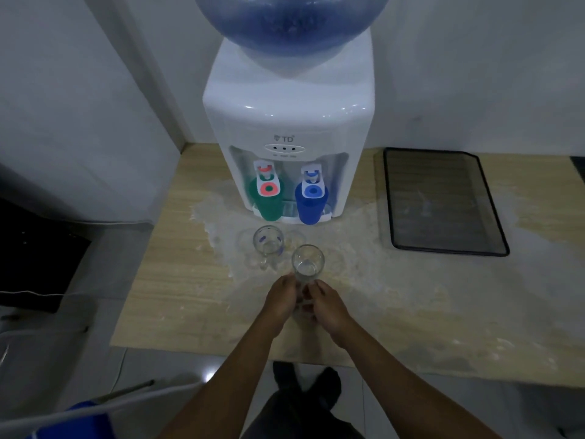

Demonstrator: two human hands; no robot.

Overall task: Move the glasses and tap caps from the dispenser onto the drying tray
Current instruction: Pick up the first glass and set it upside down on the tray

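1. Head view: both hands meet at the lower part of a clear drinking glass [307, 263]; the left hand [280, 301] and right hand [326, 304] have fingers curled round its base, holding it above the pale wooden counter [177, 280].
2. A second clear glass with purple marks [268, 241] stands just beside it, in front of the white water dispenser [288, 122].
3. A green cup-shaped cap [267, 201] and a blue cup-shaped cap [310, 202] sit under the taps.
4. The dark mesh drying tray [443, 201] lies to the right, well apart.
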